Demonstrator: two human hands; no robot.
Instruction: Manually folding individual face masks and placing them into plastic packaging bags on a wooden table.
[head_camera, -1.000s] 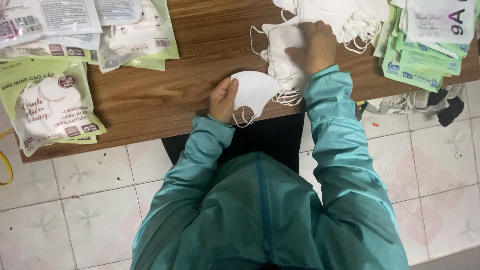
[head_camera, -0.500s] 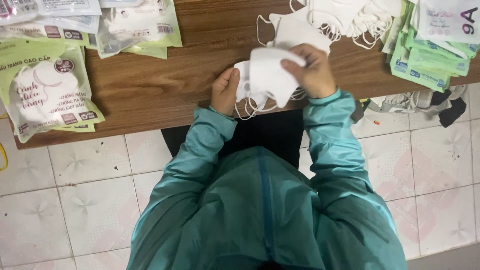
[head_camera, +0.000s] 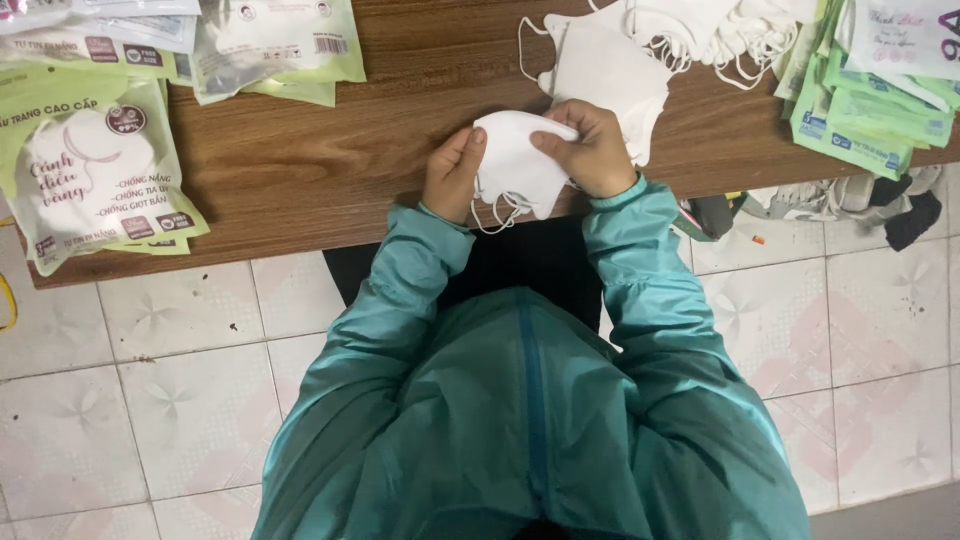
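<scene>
Head view: white face mask (head_camera: 520, 160) pinched between both hands just above the near edge of the wooden bench (head_camera: 300, 170), ear loops dangling below. Left hand (head_camera: 452, 175) closed on the mask's left side, thumb on top; right hand (head_camera: 590, 150) clamped on the right side, fingers curled over the upper edge. Just beyond, touching the right hand's far side, a loose pile of white masks (head_camera: 620, 60) with tangled loops. Further right, a stack of green packets (head_camera: 870, 110); at far left, filled green-and-clear bags (head_camera: 90, 170) lying flat. Teal jacket sleeves (head_camera: 640, 260) reaching forward over a tiled floor (head_camera: 150, 400). For handling this well, probably best to keep the grip light at the edges, align the halves evenly, and keep the loops free of the pile behind.
</scene>
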